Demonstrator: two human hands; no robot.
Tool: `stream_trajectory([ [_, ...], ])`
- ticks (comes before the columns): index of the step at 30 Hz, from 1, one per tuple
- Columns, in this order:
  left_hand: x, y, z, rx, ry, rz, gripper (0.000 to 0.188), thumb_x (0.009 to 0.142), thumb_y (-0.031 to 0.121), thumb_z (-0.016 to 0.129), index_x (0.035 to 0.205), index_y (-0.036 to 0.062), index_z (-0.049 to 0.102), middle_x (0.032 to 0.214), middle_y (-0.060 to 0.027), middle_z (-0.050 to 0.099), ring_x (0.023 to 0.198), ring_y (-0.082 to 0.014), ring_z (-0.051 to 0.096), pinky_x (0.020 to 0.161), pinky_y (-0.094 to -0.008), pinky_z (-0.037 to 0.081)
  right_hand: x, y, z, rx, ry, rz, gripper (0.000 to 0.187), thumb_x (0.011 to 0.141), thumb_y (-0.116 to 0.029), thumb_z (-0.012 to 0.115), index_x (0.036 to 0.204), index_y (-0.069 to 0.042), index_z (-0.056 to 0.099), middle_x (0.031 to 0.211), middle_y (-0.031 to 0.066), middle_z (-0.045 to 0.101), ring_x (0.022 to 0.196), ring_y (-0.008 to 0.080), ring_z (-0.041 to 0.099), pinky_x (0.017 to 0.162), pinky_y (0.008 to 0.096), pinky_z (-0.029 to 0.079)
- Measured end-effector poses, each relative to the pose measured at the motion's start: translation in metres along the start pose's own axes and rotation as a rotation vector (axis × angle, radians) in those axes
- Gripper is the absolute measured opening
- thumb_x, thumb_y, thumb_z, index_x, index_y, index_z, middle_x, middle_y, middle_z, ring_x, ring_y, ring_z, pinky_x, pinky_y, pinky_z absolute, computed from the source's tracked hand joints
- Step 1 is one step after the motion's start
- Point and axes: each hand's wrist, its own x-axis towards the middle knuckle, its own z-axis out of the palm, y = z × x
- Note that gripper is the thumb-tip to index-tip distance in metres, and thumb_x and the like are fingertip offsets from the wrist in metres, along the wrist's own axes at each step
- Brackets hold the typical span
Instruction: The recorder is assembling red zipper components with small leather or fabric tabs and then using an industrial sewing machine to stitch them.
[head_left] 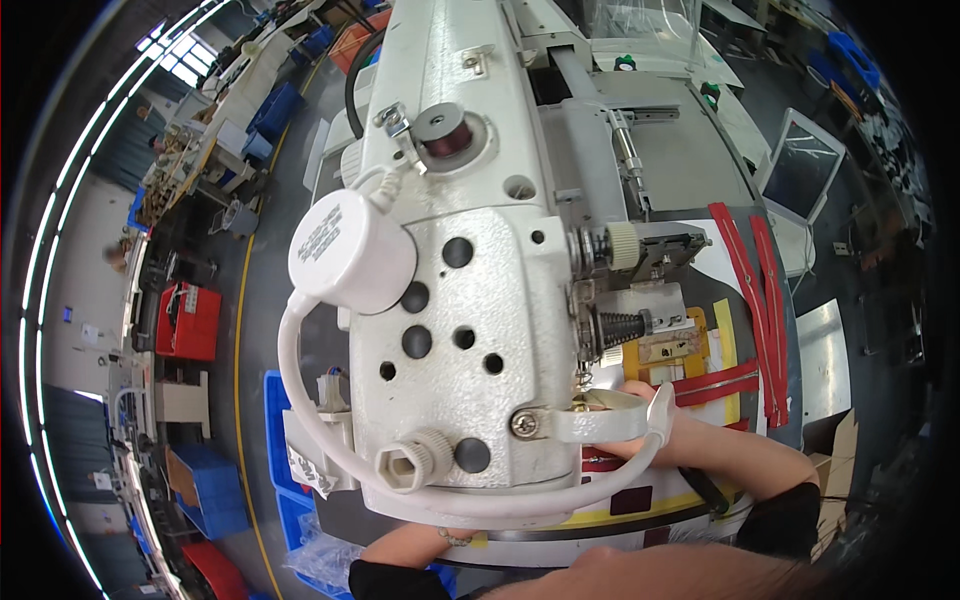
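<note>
A large white industrial sewing machine fills the middle. My right hand reaches in from the right beside its needle area, partly behind the machine's guard and white cable; its fingertips are mostly hidden. Right beside this hand, a red zipper strip lies across the work surface. Part of another red strip shows below the machine head. My left forearm, with a bracelet at the wrist, passes under the front of the machine, which hides the left hand. Whether either hand holds anything cannot be seen.
Long red zippers lie at the right side of the table. A yellow template piece sits beside the needle mechanism. A dark-handled tool rests near my right forearm. Blue bins stand at left; a screen stands far right.
</note>
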Motion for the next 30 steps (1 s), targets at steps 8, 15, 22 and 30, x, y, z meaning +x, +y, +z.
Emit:
stream_trajectory([
  [8,0.0,-0.01,-0.007,0.067,-0.039,0.061,0.053,0.087,0.029,0.062,0.128,0.0046,0.04,0.111,-0.0234,0.05,0.098,-0.0369,0.056,0.084,-0.0408,0.047,-0.006,0.01,0.021,-0.051,0.082,-0.082,0.04,0.081,-0.015,0.057,0.121,-0.014,0.059,0.116,0.0074,0.062,0.092,0.0217,0.061,0.073,0.0327,0.047],
  [15,-0.01,-0.011,-0.005,0.098,-0.019,0.043,0.048,0.087,0.03,0.061,0.124,0.0046,0.044,0.105,-0.0223,0.053,0.094,-0.0358,0.057,0.082,-0.0411,0.047,-0.004,0.012,0.018,0.163,0.04,0.011,0.034,0.084,-0.017,0.057,0.118,-0.013,0.062,0.117,0.007,0.062,0.094,0.0225,0.059,0.081,0.0333,0.049],
  [22,-0.02,-0.008,-0.002,0.131,0.041,0.006,0.043,0.087,0.031,0.06,0.119,0.0046,0.047,0.098,-0.0211,0.055,0.089,-0.0348,0.058,0.08,-0.0414,0.048,-0.003,0.007,0.01,0.235,-0.004,0.082,0.036,0.085,-0.014,0.054,0.12,-0.015,0.059,0.125,0.0034,0.058,0.109,0.0229,0.057,0.091,0.0366,0.047],
  [30,-0.024,-0.008,-0.009,0.189,0.12,-0.031,0.039,0.087,0.032,0.059,0.113,0.0047,0.051,0.091,-0.0198,0.058,0.084,-0.0335,0.06,0.078,-0.0418,0.048,0.001,0.009,0.011,0.051,-0.03,-0.006,0.033,0.085,-0.016,0.053,0.117,-0.014,0.061,0.125,0.005,0.059,0.106,0.024,0.059,0.089,0.0362,0.049],
])
